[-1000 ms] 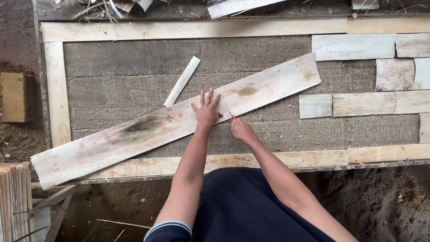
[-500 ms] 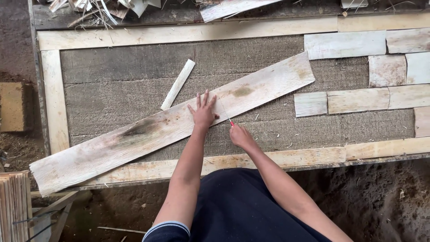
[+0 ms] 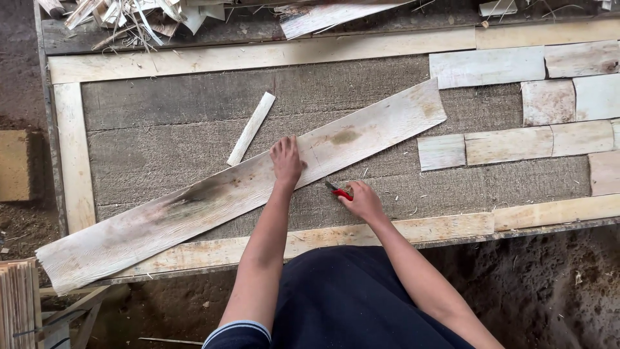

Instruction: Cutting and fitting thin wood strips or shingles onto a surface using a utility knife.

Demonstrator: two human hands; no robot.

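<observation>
A long pale sheet of dried bark (image 3: 194,200) lies slantwise across a coarse brown mat (image 3: 161,123), from the lower left corner up to the right. My left hand (image 3: 286,161) presses flat on its middle, fingers spread. Just below the sheet's edge, my right hand (image 3: 363,201) grips a small red-handled cutter (image 3: 338,191), its blade pointing toward the sheet. A short narrow strip (image 3: 251,128) lies loose on the mat above my left hand.
Pale strips form a frame (image 3: 258,57) around the mat. Several cut pale pieces (image 3: 510,145) are laid in rows at the right. Scraps and shavings (image 3: 142,16) pile at the top. A stack of strips (image 3: 16,304) stands at lower left; bare earth lies below.
My right hand has drawn back off the sheet toward me, and the red cutter now shows in it. My left hand stays pressed on the sheet.
</observation>
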